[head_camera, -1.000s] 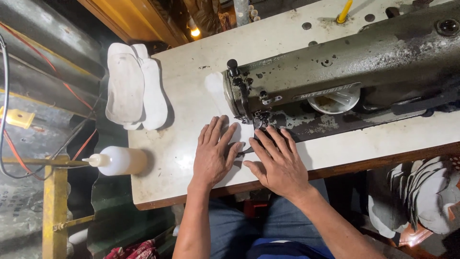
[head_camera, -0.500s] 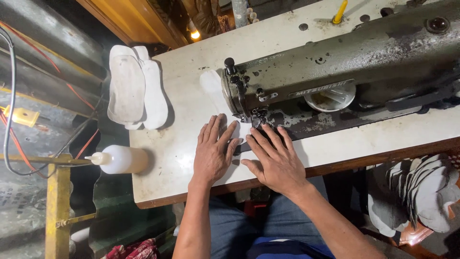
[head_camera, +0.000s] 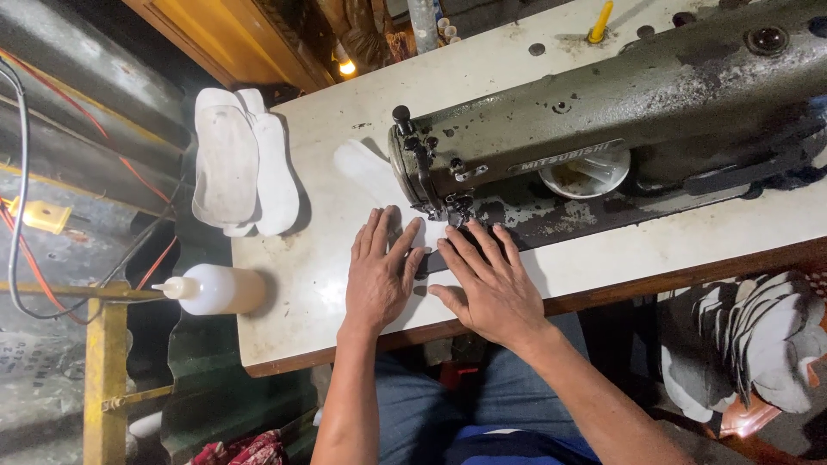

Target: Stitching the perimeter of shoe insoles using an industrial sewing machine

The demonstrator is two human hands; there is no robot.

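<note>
At nine o'clock a glue bottle [head_camera: 215, 289] lies on the table [head_camera: 603, 258] edge, soles [head_camera: 241, 164] stacked at ten. The left hand [head_camera: 379, 275] lies flat, fingers spread, pressing a white insole piece [head_camera: 366, 172] that runs out to eleven o'clock of it. The right hand [head_camera: 491, 288], also flat and open, presses just beside it, fingertips at the needle [head_camera: 457, 211] of the sewing machine [head_camera: 603, 129] at twelve. Risk, I judge: fingertips so near could get stitched, or uneven pressure could skew the piece.

The sewing machine [head_camera: 603, 129] runs off the right edge; its head hides the needle and part of the white insole [head_camera: 366, 176].
</note>
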